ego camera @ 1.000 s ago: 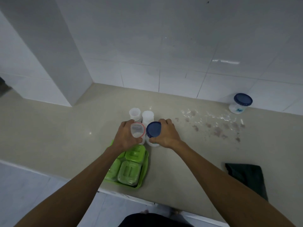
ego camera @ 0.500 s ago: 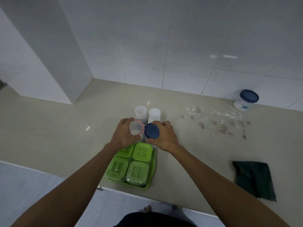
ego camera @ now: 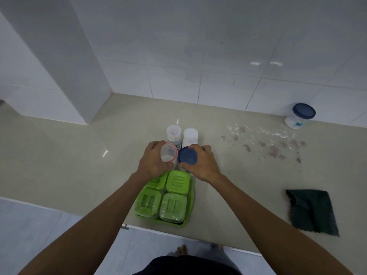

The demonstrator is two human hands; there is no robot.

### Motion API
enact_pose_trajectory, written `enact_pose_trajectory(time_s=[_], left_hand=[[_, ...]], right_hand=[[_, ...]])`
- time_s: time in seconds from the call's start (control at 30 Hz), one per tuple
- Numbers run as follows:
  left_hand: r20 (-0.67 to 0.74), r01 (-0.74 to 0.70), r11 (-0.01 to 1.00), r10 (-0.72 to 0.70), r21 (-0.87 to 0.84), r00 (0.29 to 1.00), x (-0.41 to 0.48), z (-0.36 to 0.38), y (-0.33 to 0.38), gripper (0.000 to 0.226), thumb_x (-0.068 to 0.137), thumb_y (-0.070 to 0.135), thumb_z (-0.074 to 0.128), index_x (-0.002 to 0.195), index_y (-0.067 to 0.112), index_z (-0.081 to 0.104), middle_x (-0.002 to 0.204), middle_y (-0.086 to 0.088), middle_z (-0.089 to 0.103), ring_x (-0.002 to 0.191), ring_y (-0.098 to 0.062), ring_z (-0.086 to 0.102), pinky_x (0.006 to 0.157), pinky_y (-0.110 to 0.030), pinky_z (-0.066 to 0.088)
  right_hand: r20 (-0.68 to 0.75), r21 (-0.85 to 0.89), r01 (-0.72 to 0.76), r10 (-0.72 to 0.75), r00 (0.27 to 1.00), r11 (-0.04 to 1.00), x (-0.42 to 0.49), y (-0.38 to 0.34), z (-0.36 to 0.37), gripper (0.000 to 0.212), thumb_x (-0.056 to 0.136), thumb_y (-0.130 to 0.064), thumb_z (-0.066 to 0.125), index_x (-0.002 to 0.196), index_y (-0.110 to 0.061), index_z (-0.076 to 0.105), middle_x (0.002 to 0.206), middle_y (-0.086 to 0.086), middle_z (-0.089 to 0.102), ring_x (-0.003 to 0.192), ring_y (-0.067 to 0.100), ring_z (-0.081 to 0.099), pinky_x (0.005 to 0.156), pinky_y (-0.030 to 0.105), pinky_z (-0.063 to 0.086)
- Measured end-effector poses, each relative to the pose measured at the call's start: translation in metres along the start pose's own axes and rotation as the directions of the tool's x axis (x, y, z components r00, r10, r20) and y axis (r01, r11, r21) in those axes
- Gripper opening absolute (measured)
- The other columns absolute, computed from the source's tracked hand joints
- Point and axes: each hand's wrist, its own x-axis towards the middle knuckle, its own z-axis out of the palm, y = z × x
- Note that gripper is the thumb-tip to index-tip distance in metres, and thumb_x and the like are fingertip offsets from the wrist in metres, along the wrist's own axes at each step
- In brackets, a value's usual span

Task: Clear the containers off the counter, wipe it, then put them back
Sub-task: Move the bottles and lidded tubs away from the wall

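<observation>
Head view
Beige counter (ego camera: 59, 165): it fills your view from the tiled wall (ego camera: 198, 56) to the near edge, with a white pillar (ego camera: 59, 66) at the back left.
Left hand (ego camera: 153, 163): your fingers are wrapped round a clear jar with a red rim (ego camera: 168, 155); the jar is tilted so its mouth faces you.
Right hand (ego camera: 200, 164): your fingers are closed on a jar with a blue lid (ego camera: 187, 157), just beside the red-rimmed one; the two nearly touch.
Lift: you cannot tell from here whether either held jar rests on the counter, since your hands hide their bases.
Behind your hands: two more jars stand upright side by side, one with a clear cap (ego camera: 174, 134) on the left and one with a white cap (ego camera: 190, 135) on the right.
Green tray (ego camera: 190, 211): it sits at the near edge, right below your hands, and holds four green-lidded boxes (ego camera: 172, 207) in a square; your left wrist covers part of the back-left box.
Far tub (ego camera: 299, 116): white with a blue lid, upright against the wall at the right, well apart from the group.
Stains (ego camera: 274, 149): brownish spots and a wet sheen lie between the jars and the tub.
Cloth (ego camera: 311, 211): dark green, rumpled, flat on the counter at the right near the edge.
</observation>
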Motion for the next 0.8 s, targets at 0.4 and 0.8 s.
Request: enact_pose_trajectory(time_s=[0.4,0.8], left_hand=[[0.018,0.041,0.998,-0.042,0.038,0.999,-0.002,-0.002,0.016,0.079,0.061,0.043,0.077,0.132,0.024,0.049,0.146,-0.012,0.036,0.139,-0.030,0.026,0.103,-0.037,0.036],[-0.198,-0.160,0.984,0.173,0.084,0.965,0.009,0.048,0.135,0.047,0.076,0.023,0.070,0.121,0.019,0.060,0.138,-0.008,0.043,0.131,-0.027,0.034,0.105,-0.035,0.037]], right_hand=[[0.024,-0.043,-0.012,0.013,1.000,0.999,0.000,-0.001,-0.011,0.069,0.074,-0.047,0.077,0.134,-0.026,0.048,0.129,0.005,0.041,0.123,0.024,0.041,0.097,0.034,0.043],[-0.013,-0.080,-0.057,0.056,0.998,0.995,0.003,0.048,-0.088,0.047,0.086,-0.037,0.069,0.129,-0.022,0.056,0.139,0.008,0.043,0.133,0.026,0.038,0.105,0.036,0.037]])
